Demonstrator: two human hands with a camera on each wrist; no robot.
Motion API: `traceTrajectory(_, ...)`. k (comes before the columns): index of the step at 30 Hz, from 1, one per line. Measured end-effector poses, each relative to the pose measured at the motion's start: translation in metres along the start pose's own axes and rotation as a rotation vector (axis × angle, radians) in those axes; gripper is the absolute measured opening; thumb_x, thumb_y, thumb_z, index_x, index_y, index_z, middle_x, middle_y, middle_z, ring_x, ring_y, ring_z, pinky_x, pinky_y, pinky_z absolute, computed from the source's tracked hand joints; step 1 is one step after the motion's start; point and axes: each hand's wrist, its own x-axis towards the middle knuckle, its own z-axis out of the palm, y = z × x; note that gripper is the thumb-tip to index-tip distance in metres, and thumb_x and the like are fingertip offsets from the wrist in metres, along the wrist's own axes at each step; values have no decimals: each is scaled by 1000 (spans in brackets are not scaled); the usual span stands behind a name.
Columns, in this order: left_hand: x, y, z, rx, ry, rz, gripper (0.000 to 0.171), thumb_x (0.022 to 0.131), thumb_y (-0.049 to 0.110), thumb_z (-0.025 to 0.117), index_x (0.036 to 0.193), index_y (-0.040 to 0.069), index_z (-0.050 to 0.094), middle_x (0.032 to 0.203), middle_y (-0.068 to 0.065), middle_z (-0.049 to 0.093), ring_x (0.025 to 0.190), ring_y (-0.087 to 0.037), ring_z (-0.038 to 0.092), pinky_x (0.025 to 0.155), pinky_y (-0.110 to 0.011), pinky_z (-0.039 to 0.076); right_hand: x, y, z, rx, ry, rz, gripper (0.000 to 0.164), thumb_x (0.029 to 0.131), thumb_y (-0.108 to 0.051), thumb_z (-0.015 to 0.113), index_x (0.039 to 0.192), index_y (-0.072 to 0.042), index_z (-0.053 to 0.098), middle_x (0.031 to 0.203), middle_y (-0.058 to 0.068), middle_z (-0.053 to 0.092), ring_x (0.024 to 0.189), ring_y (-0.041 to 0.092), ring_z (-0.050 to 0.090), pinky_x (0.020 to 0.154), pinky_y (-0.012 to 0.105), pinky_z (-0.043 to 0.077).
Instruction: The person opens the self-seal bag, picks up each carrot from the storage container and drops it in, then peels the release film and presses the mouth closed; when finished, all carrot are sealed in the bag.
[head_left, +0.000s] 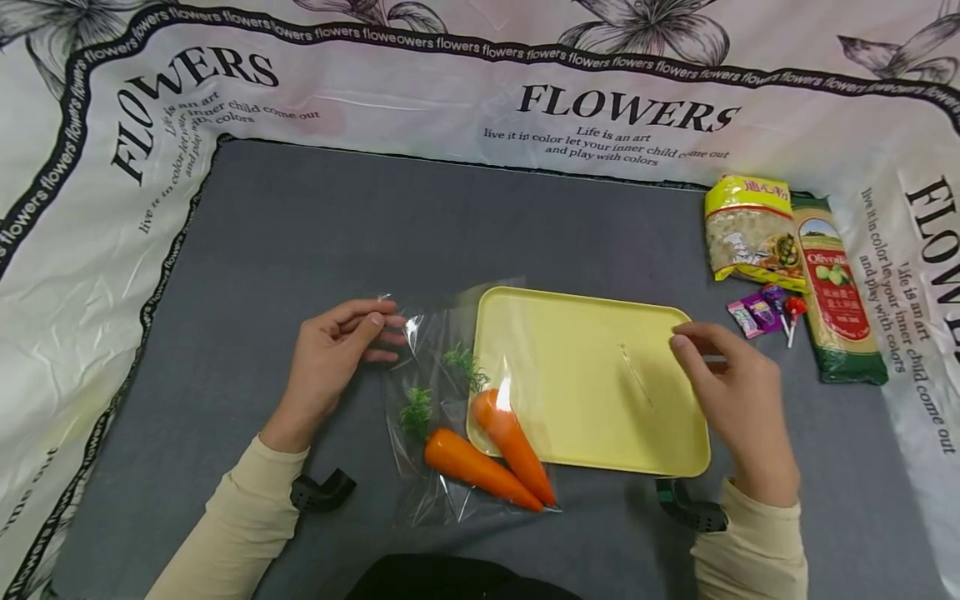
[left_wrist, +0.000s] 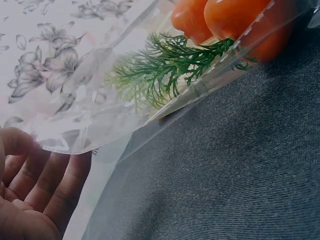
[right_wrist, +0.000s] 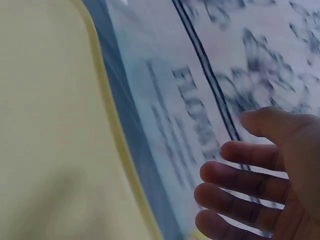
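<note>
My left hand (head_left: 326,362) pinches the upper left edge of a clear plastic bag (head_left: 442,325) between thumb and forefinger. Inside the bag lie two orange carrots (head_left: 480,471) with green leafy tops (left_wrist: 175,62). The bag overlaps the left end of a yellow tray (head_left: 585,317). Over the tray's right edge hovers my right hand (head_left: 738,392), its fingers loosely bent and apart in the right wrist view, holding nothing. A thin pale strip (head_left: 636,375) shows over the tray; whether it lies on it I cannot tell.
At the back right lie a yellow-topped food packet (head_left: 753,233) and a green and red Olivoila packet (head_left: 836,287). Small purple wrapped sweets (head_left: 757,312) and a red lollipop (head_left: 795,308) sit in front of them. A grey cloth (head_left: 337,225) covers the middle of the flower-printed tablecloth (head_left: 420,92).
</note>
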Motion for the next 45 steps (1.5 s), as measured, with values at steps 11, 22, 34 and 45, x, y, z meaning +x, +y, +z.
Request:
traceTrajectory(11, -7, 1, -3, -62, -29, -36, 33, 91, 10, 62, 122, -2, 59, 109, -21, 64, 90, -34, 65, 72, -47, 56, 31, -85, 96, 690, -456, 140, 40, 96, -25, 56, 122, 5, 54, 106, 29, 58, 85, 44, 60, 67, 48, 56)
traceTrajectory(22, -7, -6, -11, -93, 1, -71, 40, 88, 6, 66, 123, -10, 53, 111, -21, 64, 86, -31, 68, 66, -48, 57, 44, -86, 112, 817, -379, 79, 18, 89, -11, 67, 97, 3, 64, 76, 28, 56, 53, 28, 49, 42, 29, 45)
traceTrajectory(34, 8, -23, -20, -93, 41, -83, 42, 86, 6, 68, 123, -10, 54, 105, -14, 67, 80, -23, 69, 64, -38, 57, 52, -47, 119, 989, -440, 17, 36, 88, -8, 67, 115, 11, 54, 72, 21, 54, 51, 25, 49, 41, 30, 45)
traceTrajectory(45, 12, -28, -22, -63, 6, -19, 24, 87, 3, 65, 107, -10, 64, 106, -15, 67, 83, -25, 69, 69, -36, 58, 56, -42, 127, 1230, -450, 78, 9, 90, 0, 62, 96, 0, 67, 75, 12, 59, 48, 18, 50, 40, 21, 44)
